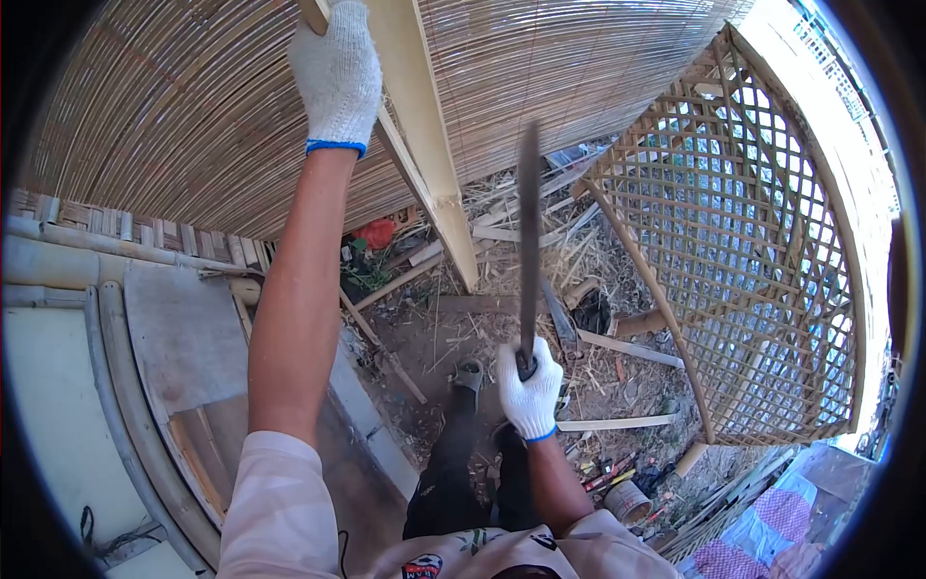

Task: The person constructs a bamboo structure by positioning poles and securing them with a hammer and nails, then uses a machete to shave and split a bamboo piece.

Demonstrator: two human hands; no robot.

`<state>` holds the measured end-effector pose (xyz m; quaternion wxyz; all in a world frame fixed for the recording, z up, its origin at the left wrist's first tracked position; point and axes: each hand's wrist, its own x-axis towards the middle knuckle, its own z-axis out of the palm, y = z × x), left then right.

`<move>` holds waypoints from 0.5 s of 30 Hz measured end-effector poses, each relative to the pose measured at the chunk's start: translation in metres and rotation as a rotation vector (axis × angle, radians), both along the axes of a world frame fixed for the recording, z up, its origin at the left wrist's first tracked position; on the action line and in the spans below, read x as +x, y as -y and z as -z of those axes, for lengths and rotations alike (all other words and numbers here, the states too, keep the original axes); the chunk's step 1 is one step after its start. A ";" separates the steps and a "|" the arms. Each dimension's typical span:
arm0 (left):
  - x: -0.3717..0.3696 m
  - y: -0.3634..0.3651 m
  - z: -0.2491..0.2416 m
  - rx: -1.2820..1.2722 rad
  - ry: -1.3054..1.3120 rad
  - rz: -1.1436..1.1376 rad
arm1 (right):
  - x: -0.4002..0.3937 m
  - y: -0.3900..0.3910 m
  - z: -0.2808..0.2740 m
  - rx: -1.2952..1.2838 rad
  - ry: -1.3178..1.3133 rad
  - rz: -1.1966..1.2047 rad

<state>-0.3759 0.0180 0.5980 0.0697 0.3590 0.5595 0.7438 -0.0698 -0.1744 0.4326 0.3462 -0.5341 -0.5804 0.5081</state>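
My left hand [338, 77], in a white knit glove with a blue cuff, is raised at the top of the view. Its fingers wrap round a narrow strip of split bamboo [410, 174]. Beside that strip runs a wider bamboo length [417, 106]; the two come together low down, near the ground. In front of my body, my gloved right hand [531, 391] is closed round the dark handle of a machete [530, 232]. The blade points up and away from me, slightly blurred, to the right of the bamboo and apart from it.
A woven bamboo screen [193, 116] stands behind the bamboo. To the right leans a lattice panel [743, 251]. Bamboo scraps [632, 349] and shavings litter the ground around my feet. A bucket [627, 502] stands near loose tools at lower right; boards [183, 338] lie left.
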 end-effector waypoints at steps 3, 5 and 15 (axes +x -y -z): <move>0.005 -0.001 0.004 -0.021 0.001 0.014 | -0.020 0.005 0.126 -0.058 0.128 -0.052; 0.014 0.002 -0.004 -0.071 -0.065 -0.004 | -0.017 -0.017 0.143 -0.110 0.354 -0.264; -0.008 0.010 0.003 -0.007 0.020 0.371 | 0.024 -0.014 0.080 -0.337 0.230 -0.356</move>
